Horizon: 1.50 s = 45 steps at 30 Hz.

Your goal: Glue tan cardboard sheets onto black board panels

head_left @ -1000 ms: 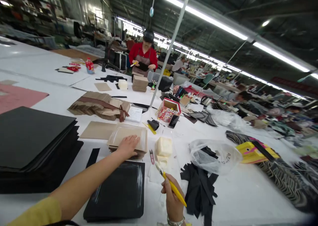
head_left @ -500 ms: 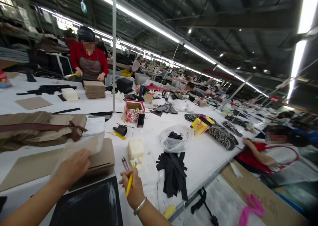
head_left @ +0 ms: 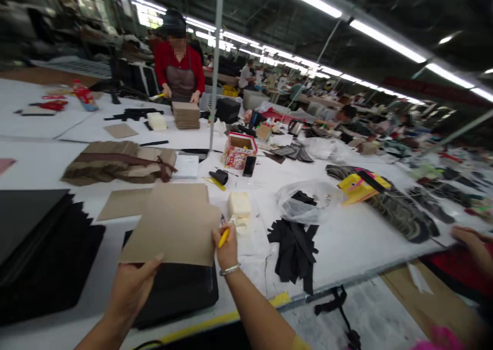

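My left hand [head_left: 134, 288] grips the near edge of a grey-brown cardboard sheet [head_left: 173, 232], thumb on top. The sheet is held above a glossy black panel [head_left: 185, 291] and covers much of it. At the sheet's right edge is my right hand [head_left: 227, 252], closed around a yellow-handled brush [head_left: 224, 237]; its fingertips touch or nearly touch the sheet. Just beyond the brush stands a cream-coloured block-shaped container [head_left: 239, 206]. Small snips [head_left: 222, 219] lie beside it, mostly hidden. Another cardboard piece [head_left: 125, 203] lies behind the held sheet.
A tall black stack [head_left: 42, 252] stands at left. Bundled brown pieces [head_left: 119, 162], a red-rimmed box [head_left: 241, 150] and a phone [head_left: 249, 166] are further back. Black strips [head_left: 295, 252] lie right, below a plastic bag [head_left: 308, 201]. A co-worker in red [head_left: 179, 67] stands opposite.
The view has turned left. My left hand has left a translucent sheet and now holds cardboard over the black panel. My right hand, still with the brush, has come to the cardboard's edge.
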Motion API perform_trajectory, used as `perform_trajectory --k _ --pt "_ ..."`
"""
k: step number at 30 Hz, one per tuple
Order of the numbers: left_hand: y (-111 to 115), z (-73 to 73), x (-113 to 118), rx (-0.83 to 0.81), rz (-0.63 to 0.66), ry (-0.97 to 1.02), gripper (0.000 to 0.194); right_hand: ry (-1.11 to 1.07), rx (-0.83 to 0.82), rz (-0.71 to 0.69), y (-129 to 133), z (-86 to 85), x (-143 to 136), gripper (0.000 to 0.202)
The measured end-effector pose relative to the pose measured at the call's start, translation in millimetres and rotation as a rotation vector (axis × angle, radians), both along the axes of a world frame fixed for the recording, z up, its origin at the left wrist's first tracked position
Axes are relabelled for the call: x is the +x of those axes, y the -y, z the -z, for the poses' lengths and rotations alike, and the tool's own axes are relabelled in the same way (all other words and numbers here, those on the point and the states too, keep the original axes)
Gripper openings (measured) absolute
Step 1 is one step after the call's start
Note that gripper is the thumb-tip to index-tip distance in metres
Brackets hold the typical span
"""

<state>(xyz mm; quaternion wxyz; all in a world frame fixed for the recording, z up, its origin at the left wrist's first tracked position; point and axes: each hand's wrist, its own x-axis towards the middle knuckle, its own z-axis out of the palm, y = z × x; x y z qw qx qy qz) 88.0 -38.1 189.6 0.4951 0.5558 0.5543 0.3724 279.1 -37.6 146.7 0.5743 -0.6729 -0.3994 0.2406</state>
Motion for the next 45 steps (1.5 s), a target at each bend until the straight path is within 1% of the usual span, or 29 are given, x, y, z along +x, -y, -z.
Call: perform_trajectory --k 1,3,5,6,8,10,12,13,15,17,20,22,24,28,30,34,37,41,45 --pt "2.1 3.2 0.1 -0.037 -0.048 0.070 0.049 0.043 -0.011 -0.006 6.1 1.6 5.8 0.017" --pt "2.6 15.3 -8.5 -0.127 -0.135 0.242 0.047 0.117 -0.053 -0.028 19.0 7.7 17.6 0.015" --pt "3.9 33.2 -24.4 -0.232 -0.208 0.362 0.046 0.194 -0.136 -0.107 33.8 17.7 27.9 0.016" --pt "6.1 43.3 -32.9 -0.275 -0.230 0.355 0.046 0.239 -0.188 -0.153 41.9 24.0 31.9 0.017" --pt "12.8 64.1 -47.9 -0.329 -0.234 0.247 0.042 0.336 -0.281 -0.236 57.9 38.7 37.0 0.018" --pt "19.7 82.6 -59.2 -0.346 -0.172 0.102 0.038 0.428 -0.327 -0.289 70.7 53.9 37.7 0.019" --pt "23.3 96.0 -67.6 -0.323 -0.091 -0.031 0.033 0.497 -0.341 -0.318 77.2 66.8 34.2 0.020" --pt "23.1 100.2 -71.1 -0.301 -0.061 -0.094 0.032 0.527 -0.344 -0.325 77.6 71.7 31.4 0.020" --pt "18.6 104.1 -77.1 -0.233 -0.026 -0.231 0.031 0.578 -0.341 -0.338 72.8 78.6 24.9 0.022" --pt "10.0 104.2 -82.3 -0.159 -0.007 -0.358 0.032 0.615 -0.331 -0.334 62.2 82.9 18.5 0.022" --pt "-4.1 105.0 -88.4 -0.119 0.016 -0.445 0.031 0.643 -0.330 -0.306 42.5 88.7 11.4 0.024" --pt "-10.8 109.2 -91.5 -0.138 0.011 -0.437 0.029 0.652 -0.348 -0.301 31.5 93.5 8.5 0.024" --pt "-14.3 116.6 -94.2 -0.168 0.000 -0.400 0.027 0.655 -0.369 -0.312 24.6 99.2 6.7 0.024" --pt "-14.7 132.8 -97.9 -0.230 -0.040 -0.315 0.024 0.655 -0.395 -0.330 21.1 108.9 5.2 0.024" --pt "-14.3 138.2 -99.2 -0.255 -0.055 -0.281 0.023 0.660 -0.397 -0.322 21.1 111.0 4.5 0.023" --pt "-15.9 142.2 -101.0 -0.284 -0.050 -0.254 0.023 0.657 -0.432 -0.319 17.9 108.8 2.1 0.023" --pt "-17.4 142.3 -101.0 -0.291 -0.039 -0.260 0.025 0.652 -0.472 -0.311 13.5 102.8 0.0 0.024" --pt "-16.8 141.0 -98.9 -0.320 -0.022 -0.300 0.032 0.659 -0.496 -0.293 11.1 94.1 -2.4 0.024" --pt "-18.2 142.9 -98.0 -0.363 0.004 -0.342 0.036 0.655 -0.527 -0.290 10.9 94.2 -2.4 0.022"
